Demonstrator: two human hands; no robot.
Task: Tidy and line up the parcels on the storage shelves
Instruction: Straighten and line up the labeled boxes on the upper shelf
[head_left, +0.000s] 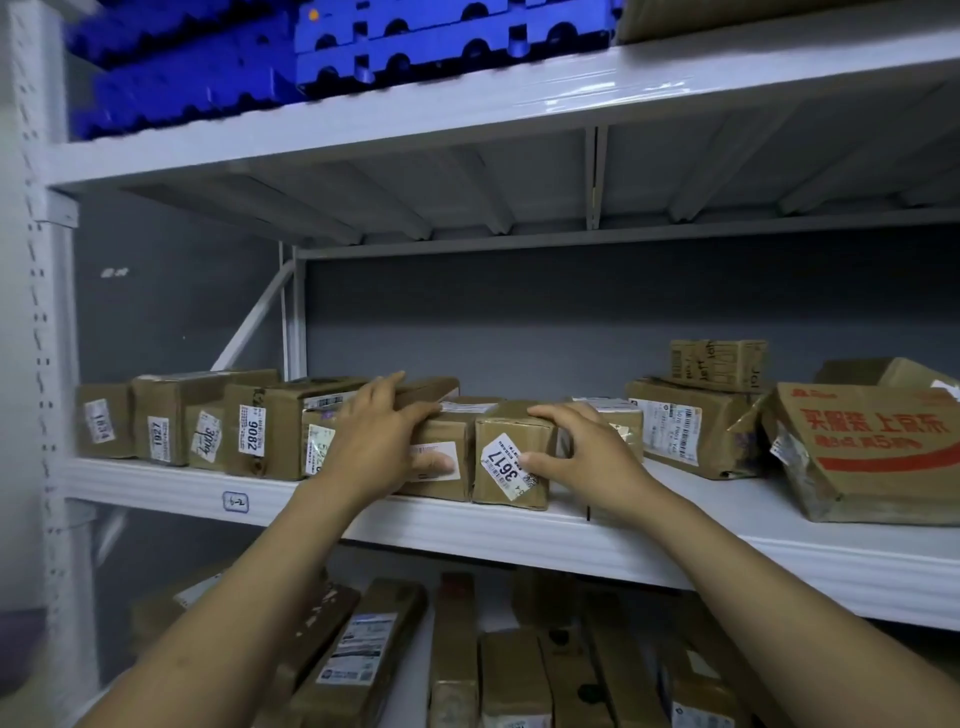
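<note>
1. The right hand (587, 454) has its grip closed round the box marked 3617 (506, 470), at the front edge of the shelf (675, 545).
2. The left hand (374, 441) grips the neighbouring box (447, 434), which touches the first.
3. The step looks like squaring this pair. The next move likely calls for sliding them left against the labelled row (252, 431).

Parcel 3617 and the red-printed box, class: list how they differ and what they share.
Parcel 3617 is small; the red-printed box is far larger. Parcel 3617 is plain with a white number sticker; the red-printed box bears large red lettering. The right hand grips parcel 3617; no hand touches the red-printed box. Both are brown cardboard on one shelf.
</note>
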